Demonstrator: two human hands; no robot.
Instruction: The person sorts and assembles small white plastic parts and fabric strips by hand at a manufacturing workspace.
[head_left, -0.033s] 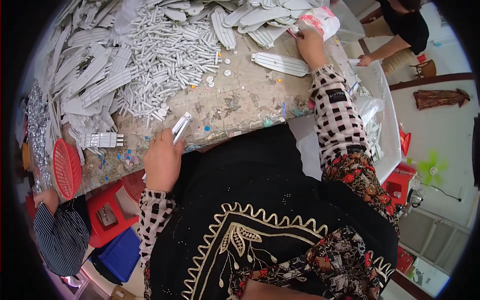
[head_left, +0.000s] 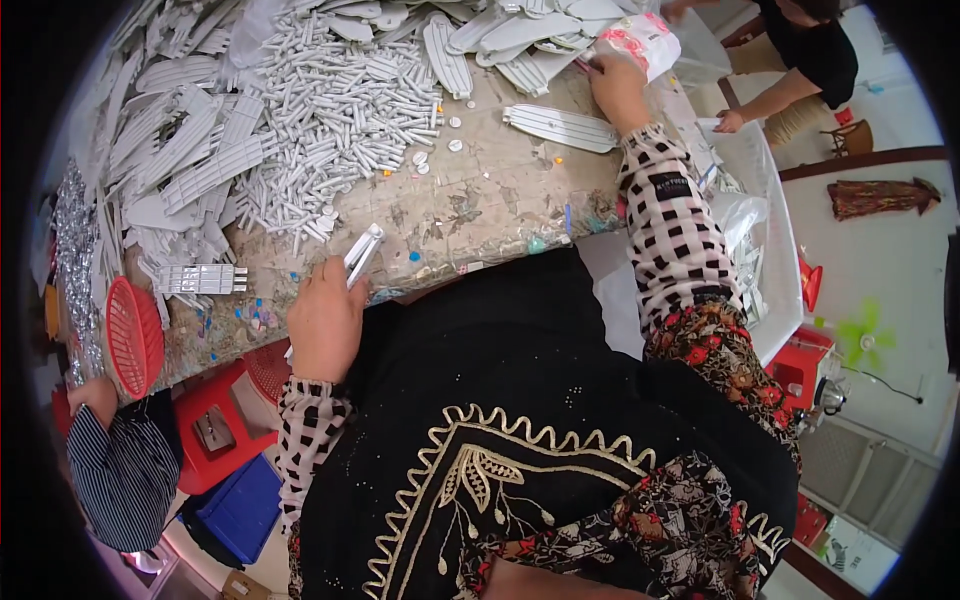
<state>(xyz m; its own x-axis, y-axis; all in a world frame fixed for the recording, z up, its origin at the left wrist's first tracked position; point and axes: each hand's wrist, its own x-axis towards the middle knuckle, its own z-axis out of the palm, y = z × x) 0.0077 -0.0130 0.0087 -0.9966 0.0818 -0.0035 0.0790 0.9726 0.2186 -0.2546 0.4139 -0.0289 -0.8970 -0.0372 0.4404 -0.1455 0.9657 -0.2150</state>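
Note:
My left hand (head_left: 327, 318) is closed around a white plastic piece (head_left: 362, 250), long and narrow, at the front edge of the table. Its two thin prongs stick out past my fingertips. At the far right of the table, my right hand (head_left: 619, 88) reaches to a white packet with a pink flower print (head_left: 642, 45). Those fingers are bent against the packet's near side, and a sliver of pink shows by their tips. What they hold, if anything, is hidden. A flat, ribbed white panel (head_left: 562, 128) lies just left of my right wrist.
Small white plastic rods (head_left: 330, 120) make a big heap, with flat white panels (head_left: 185, 150) piled to its left. A red basket (head_left: 134, 337) stands at the left edge. Right of my arm is a translucent bin (head_left: 785, 270). Other people are at the left and upper right.
My right hand has shifted very slightly to the left beside the packet. Another person's hand has come into sight at the top right. My left hand stays put.

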